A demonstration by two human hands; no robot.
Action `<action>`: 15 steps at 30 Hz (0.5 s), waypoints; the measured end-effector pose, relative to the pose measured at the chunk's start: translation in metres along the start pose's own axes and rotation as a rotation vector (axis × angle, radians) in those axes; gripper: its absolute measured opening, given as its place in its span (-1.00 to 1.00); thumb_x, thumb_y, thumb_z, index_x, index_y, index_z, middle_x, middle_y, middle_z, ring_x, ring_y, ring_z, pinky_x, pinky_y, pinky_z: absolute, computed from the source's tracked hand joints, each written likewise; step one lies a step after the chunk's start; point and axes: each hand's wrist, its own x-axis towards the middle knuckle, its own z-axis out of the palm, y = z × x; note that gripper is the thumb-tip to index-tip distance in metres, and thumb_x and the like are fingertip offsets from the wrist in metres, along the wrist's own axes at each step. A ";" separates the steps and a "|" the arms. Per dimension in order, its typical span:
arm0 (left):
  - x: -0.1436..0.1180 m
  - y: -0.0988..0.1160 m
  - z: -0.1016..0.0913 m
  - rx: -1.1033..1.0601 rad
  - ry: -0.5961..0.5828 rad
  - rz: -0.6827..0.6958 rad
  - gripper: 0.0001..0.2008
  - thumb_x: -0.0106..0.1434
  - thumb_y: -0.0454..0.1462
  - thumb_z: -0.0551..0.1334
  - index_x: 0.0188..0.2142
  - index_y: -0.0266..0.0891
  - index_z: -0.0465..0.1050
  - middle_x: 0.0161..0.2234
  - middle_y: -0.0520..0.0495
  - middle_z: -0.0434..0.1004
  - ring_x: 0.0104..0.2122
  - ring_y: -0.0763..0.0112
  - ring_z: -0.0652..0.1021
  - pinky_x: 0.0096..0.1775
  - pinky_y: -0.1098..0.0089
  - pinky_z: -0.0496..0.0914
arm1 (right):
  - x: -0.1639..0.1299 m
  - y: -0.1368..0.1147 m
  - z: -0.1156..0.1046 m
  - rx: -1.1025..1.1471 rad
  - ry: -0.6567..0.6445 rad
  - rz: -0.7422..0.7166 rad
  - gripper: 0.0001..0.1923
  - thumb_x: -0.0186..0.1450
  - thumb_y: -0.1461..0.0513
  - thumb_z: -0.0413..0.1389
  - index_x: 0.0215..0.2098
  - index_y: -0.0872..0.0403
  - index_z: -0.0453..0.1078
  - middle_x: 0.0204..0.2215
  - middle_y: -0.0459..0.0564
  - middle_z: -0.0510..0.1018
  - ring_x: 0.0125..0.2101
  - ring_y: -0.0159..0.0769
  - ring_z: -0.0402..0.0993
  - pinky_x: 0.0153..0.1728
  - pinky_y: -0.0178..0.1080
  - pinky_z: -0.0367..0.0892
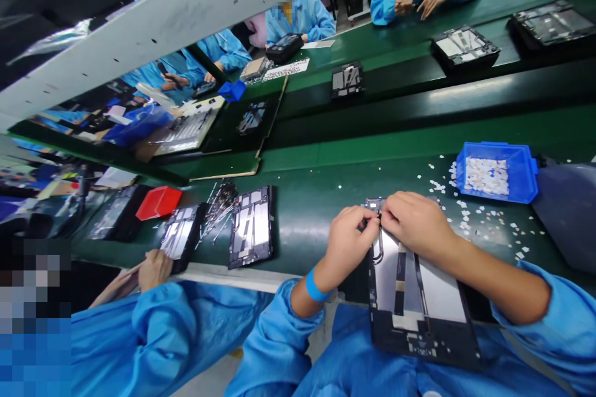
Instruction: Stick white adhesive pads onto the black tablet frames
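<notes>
An opened tablet [442, 298], with silver battery panels in a black frame, tilts over the bench's front edge towards my lap. At its far left corner my left hand [347, 242] is closed, thumb and forefinger pinched together. Right beside it, my right hand [414, 220] is curled over the far edge, its fingertips almost meeting the left ones. Whatever the fingertips hold is too small and covered to make out. A thin black cable [380, 249] runs down the tablet from just below them. Dark flat strips [420, 285] cross the battery area.
A blue bin [524, 173] of small white pieces stands at right, with loose pieces scattered around. To the left lie another opened tablet [251, 226], a pile of thin cables [221, 205] and a red bin [159, 203]. A co-worker's hand [155, 270] touches a tablet. More tablets line the far side.
</notes>
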 end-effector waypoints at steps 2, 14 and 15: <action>0.002 -0.002 0.000 -0.106 -0.021 -0.076 -0.89 0.30 -0.36 0.25 -0.33 -0.17 0.55 -0.42 0.05 0.55 -0.39 0.40 0.50 -0.28 0.39 0.34 | 0.000 0.004 -0.004 0.011 0.001 0.042 -0.78 0.34 0.34 0.07 -0.46 0.03 0.39 -0.51 -0.09 0.49 -0.44 -0.29 0.42 -0.35 -0.23 0.20; 0.002 0.002 0.003 -0.094 0.031 0.021 -0.88 0.30 -0.36 0.26 -0.35 -0.17 0.55 -0.35 -0.02 0.55 -0.31 0.36 0.52 -0.22 0.37 0.39 | -0.010 -0.012 -0.002 0.088 -0.065 0.013 -0.72 0.50 0.25 0.01 -0.30 0.04 0.51 -0.35 0.04 0.64 -0.28 -0.19 0.55 -0.14 -0.16 0.36; 0.002 0.002 0.003 -0.091 0.028 0.026 -0.88 0.30 -0.36 0.25 -0.36 -0.17 0.55 -0.36 -0.02 0.55 -0.31 0.36 0.52 -0.22 0.37 0.38 | -0.007 -0.013 -0.001 0.083 -0.069 0.030 -0.72 0.48 0.26 0.00 -0.34 0.03 0.49 -0.39 0.01 0.61 -0.32 -0.21 0.52 -0.18 -0.18 0.35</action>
